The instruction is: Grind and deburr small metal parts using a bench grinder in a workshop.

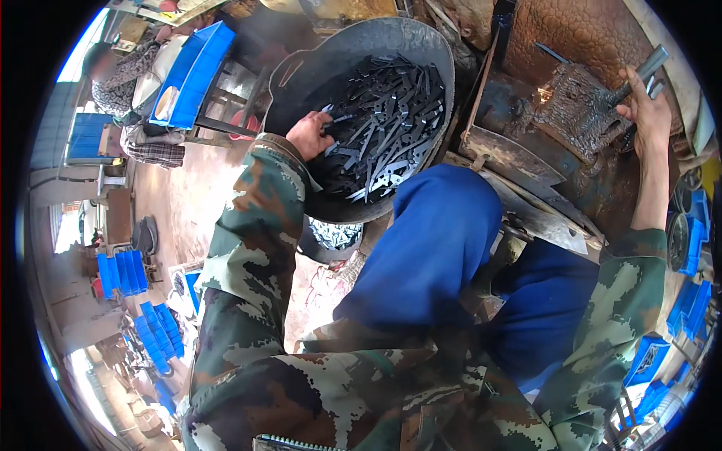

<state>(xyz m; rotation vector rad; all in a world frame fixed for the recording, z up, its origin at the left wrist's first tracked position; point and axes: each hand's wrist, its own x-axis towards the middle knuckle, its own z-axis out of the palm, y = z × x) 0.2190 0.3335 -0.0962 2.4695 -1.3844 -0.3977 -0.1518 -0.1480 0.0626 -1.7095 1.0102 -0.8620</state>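
My left hand [310, 135] reaches over the near left rim of a large dark tub [297, 94]. Its fingers are curled at the edge of a heap of flat, dark metal pieces [398, 113]; a slim piece shows at the fingertips, partly hidden. Over on the right, my right hand [650, 116] is closed around a thick metal bar [639, 75] on an oily, brown-coated machine [575, 109]. Thumb and forefinger lie on either side of the bar, and the other fingers are mostly hidden.
A smaller bucket [316, 252] of shiny small parts stands below the tub. Rusty sheet-metal edges [519, 158] border the machine beside my knees. Blue bins [122, 274] stand on the left, more at far right. Another person [124, 83] sits at the upper left by a blue tray [199, 68].
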